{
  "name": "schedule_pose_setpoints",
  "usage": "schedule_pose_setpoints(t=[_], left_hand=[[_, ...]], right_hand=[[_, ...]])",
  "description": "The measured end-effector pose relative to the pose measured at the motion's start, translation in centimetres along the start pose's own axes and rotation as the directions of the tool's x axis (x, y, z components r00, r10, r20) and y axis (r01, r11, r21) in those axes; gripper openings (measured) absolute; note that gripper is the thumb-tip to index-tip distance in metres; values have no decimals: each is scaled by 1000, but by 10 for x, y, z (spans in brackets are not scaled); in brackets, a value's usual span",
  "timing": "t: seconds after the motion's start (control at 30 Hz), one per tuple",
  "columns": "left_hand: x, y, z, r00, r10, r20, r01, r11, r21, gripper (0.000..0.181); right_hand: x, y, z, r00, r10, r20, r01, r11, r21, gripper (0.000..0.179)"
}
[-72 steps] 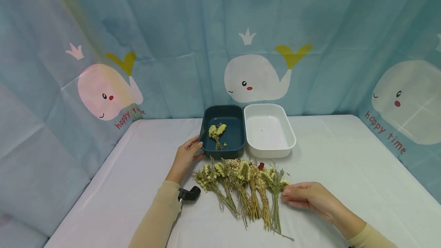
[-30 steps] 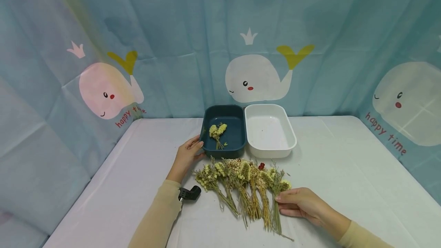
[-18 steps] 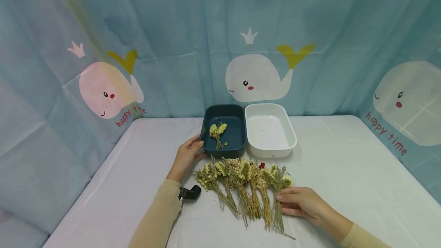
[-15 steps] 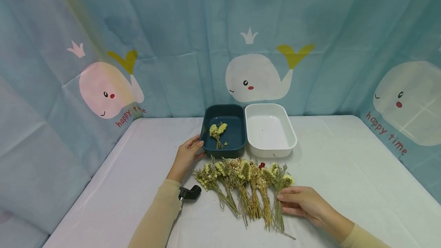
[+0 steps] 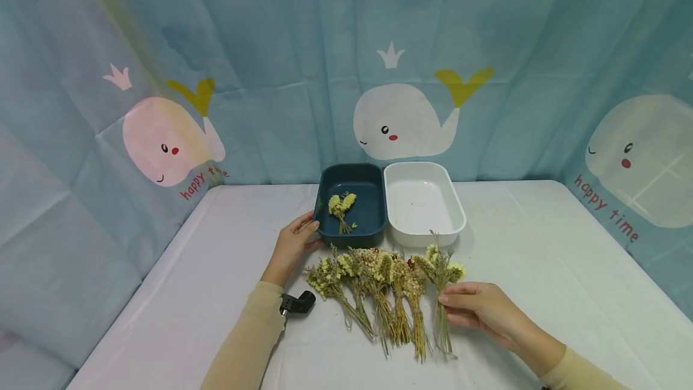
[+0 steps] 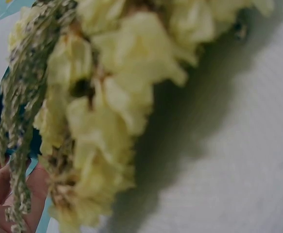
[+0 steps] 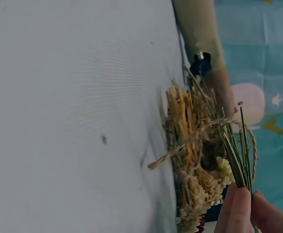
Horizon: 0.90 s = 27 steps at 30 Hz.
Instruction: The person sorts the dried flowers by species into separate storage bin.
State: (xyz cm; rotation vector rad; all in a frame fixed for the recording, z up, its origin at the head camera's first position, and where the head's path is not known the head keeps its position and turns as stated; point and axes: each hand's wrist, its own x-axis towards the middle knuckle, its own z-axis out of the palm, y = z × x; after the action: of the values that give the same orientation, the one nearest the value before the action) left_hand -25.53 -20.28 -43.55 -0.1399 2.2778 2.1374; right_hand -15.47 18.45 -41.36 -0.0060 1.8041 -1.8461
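A dark blue plastic bin [image 5: 364,238] stands at the back with a small yellow dried flower bunch [image 5: 341,204] lying in it. My left hand [image 5: 292,244] grips the bin's front left corner, the fingertips partly hidden behind it. In front of the bins lies a row of dried flower bunches [image 5: 379,294] with cream and yellow heads. My right hand [image 5: 482,309] pinches the stems of the rightmost dried flower bunch [image 5: 441,272], greenish with yellow blooms. A twine tie [image 7: 180,145] shows by those stems in the right wrist view. Blurred yellow blooms [image 6: 126,63] fill much of the left wrist view.
A white plastic bin [image 5: 428,238] stands against the blue one's right side. White cloth covers the table [image 5: 541,245]. Behind hangs a blue curtain [image 5: 292,125] with whale prints. A black wrist camera [image 5: 298,304] sits on the left sleeve, beside the leftmost bunch.
My right hand has come in from the right, taken the rightmost bunch by its stems and shifted it slightly right and up, apart from the row. The left hand stays on the blue bin.
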Motion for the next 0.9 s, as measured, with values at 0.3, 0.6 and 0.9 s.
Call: schedule_pose_setpoints(t=[0.3,0.6,0.9], left_hand=[[0,0,0,1000,1,0,-1,1000,-4,56],[-2,1,0,1000,0,0,0,1000,0,56],[-2,2,0,1000,-6,-11,6,1000,4,55]], right_hand=[[1,-21,7,999,-40,-14,40,998,-41,45],[4,-42,13,996,-93,-12,92,994,-58,43],[22,-67,17,989,-146,-36,145,989,-41,22]])
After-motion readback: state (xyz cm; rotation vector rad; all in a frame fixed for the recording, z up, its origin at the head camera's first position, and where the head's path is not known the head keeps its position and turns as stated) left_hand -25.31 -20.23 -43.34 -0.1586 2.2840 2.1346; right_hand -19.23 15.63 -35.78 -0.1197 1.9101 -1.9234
